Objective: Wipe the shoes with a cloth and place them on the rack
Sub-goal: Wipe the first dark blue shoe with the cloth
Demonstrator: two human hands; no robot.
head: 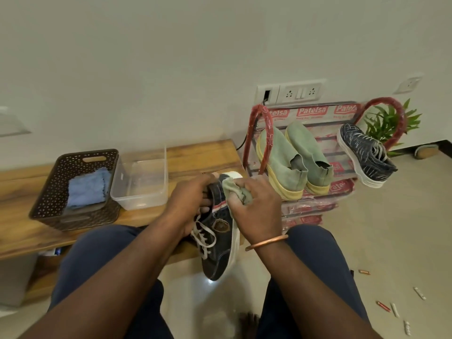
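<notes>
Three shoes are up on the rack [330, 140]: a pair of green slip-ons [283, 162] with yellow soles, and a navy patterned sneaker [364, 152] tilted toe-up by the right red arch. Reading the rack's wrapping now: "Patelsa", white on red, repeated along the top rail and again lower down. The small print beneath is too blurred to read.

The dark sneaker [217, 241] is held between the knees at the front edge of the wooden bench [203, 155]. The left hand [188, 201] is curled round its upper. The right hand [256, 209], copper bangle [266, 242] at the wrist, bunches a pale cloth [236, 192] against the shoe's side.

On the bench sits a brown perforated basket [51, 192] holding a folded blue cloth [86, 187], with a clear plastic tub [140, 182] touching it. Behind are a plain white wall, a switch plate [291, 92] above the rack and a green plant [389, 123] at its right end. The floor is glossy cream tile.
</notes>
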